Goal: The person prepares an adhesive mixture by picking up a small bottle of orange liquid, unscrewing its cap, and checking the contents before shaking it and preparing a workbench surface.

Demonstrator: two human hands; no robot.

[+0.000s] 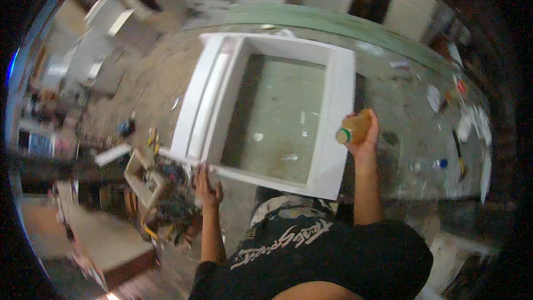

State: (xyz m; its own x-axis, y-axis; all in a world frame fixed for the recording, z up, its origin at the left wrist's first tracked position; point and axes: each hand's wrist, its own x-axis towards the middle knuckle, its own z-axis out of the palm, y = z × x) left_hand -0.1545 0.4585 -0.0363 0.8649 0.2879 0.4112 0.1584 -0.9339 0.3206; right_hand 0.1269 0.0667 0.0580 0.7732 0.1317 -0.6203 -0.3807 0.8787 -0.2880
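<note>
Sitting at the left is a pale tub [133, 180] of jumbled things, and just beside it your left hand [209, 190], well apart from the other, is unclenched at the near left corner of the white frame [340, 89], though I cannot tell whether it touches. That frame lies before you with a greenish surface [283, 111] showing through its opening; at its right side your right hand [368, 140] grips a tilted amber bottle [360, 125], its green-ringed cap pointing toward the frame.
</note>
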